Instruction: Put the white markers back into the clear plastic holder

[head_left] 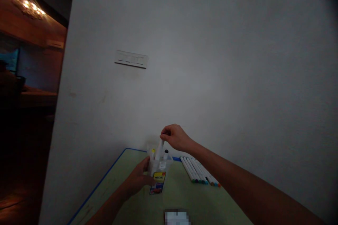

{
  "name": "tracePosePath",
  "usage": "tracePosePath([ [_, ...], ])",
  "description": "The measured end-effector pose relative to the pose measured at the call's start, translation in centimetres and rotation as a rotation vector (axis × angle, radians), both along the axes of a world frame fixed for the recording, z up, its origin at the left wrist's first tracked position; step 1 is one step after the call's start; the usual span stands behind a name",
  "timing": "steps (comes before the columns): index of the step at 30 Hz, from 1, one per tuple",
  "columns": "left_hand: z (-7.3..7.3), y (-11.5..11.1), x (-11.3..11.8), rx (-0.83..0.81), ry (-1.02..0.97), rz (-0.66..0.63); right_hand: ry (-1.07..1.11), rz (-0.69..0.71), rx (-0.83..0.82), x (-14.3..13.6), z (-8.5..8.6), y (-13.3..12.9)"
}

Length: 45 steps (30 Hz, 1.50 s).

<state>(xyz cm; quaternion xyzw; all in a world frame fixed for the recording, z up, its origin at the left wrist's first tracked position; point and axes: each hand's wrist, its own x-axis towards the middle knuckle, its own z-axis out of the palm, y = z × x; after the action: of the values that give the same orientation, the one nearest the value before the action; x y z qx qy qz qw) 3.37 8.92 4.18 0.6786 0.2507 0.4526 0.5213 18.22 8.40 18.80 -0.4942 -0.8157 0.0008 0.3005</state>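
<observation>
One marker [158, 152]: just below the right hand [171, 137], partly inside the clear box [156, 166], nearly upright from here, leaning rightward.
Right hand: nearer, pinching its top.
Left hand [140, 177]: clasping the box's left side.

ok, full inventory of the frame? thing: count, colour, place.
Wall: 1, grey, ahead
Switch plate: 1, whitish, on wall
Table: 1, green, blue edge, below wall
Box: 1, translucent, labelled, on table
Held marker: 1, white, slanting into box
Other boxed markers: at least 2, yellow end, black end
Loose markers: several, white, coloured ends, table, right of box
Blurred object: 1, pale, bottom edge
Lamp: 1, warm-lit, far left
Screen: 1, bluish, far left
Left hand: 1, bare, on box
Right hand: 1, bare, holding marker top
</observation>
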Motion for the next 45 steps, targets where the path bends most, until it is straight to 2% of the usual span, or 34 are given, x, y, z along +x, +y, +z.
tracePosePath([
  [4,0.0,0.0,0.0,-0.004,0.007,0.014,-0.012,0.014,-0.031,-0.1,-0.4,-0.1],
  [11,-0.4,0.4,0.0,-0.013,-0.013,0.009,-0.109,0.087,-0.134,-1.1,-2.8,-0.8],
  [15,-0.4,0.4,0.1,-0.006,0.006,0.027,-0.201,0.119,-0.187,-1.4,-3.5,-1.1],
  [22,-0.3,0.2,0.1,-0.004,-0.01,0.023,-0.232,0.165,-0.239,-1.4,-3.7,-1.1],
  [30,-0.5,0.5,0.1,0.005,0.002,0.034,-0.199,0.143,-0.264,-1.2,-3.7,-0.8],
  [36,-0.7,0.6,0.0,0.027,0.008,0.035,-0.145,0.153,-0.259,-1.1,-3.9,-0.4],
  [39,-0.5,0.4,0.0,0.024,0.016,0.029,-0.055,0.159,-0.232,0.1,-3.4,0.0],
  [42,-0.2,0.3,-0.1,0.02,0.016,0.013,-0.025,0.026,-0.137,3.2,-3.4,1.1],
  [45,-0.1,0.3,-0.1,-0.008,0.009,0.005,-0.171,-0.234,-0.124,7.5,-5.2,2.3],
])
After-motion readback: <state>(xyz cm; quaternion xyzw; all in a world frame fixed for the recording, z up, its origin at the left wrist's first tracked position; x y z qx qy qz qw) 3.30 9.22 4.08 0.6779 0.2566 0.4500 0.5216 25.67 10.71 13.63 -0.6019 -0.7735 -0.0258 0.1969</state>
